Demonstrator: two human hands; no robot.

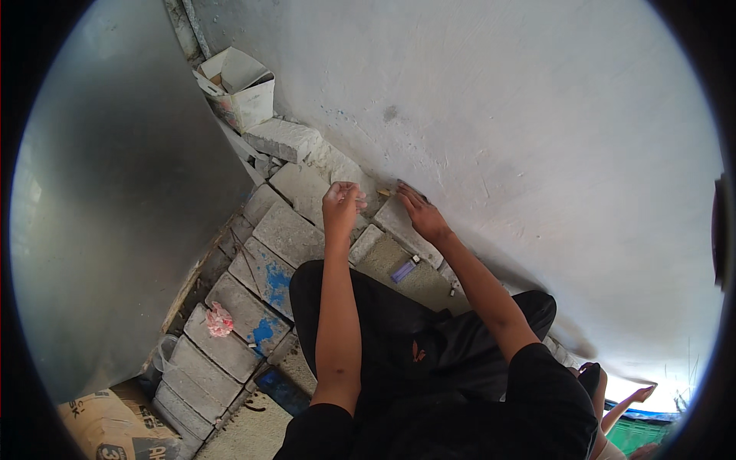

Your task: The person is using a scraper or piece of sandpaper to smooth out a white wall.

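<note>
My left hand (pixel 343 204) hovers over the grey paving blocks (pixel 295 232), near the foot of the pale wall (pixel 498 146). Its fingers are curled in; whatever they may hold is too small to make out. To the right, my right hand (pixel 422 215) reaches down with its fingers stretched out, the tips close to the seam of wall and floor. No held object shows in it. A small yellowish bit (pixel 385 192) lies between the two hands. Nearer my legs, a small purple item with a pale end (pixel 403 270) rests on a sandy block.
A cut white container (pixel 251 96) and a rough block (pixel 284 139) stand in the far corner. A smooth grey panel (pixel 130 176) rises at left. Crumpled pink-white material (pixel 219 320) lies on blue-stained pavers, beside a brown sack (pixel 115 425). Another person's arm (pixel 625 406) shows lower right.
</note>
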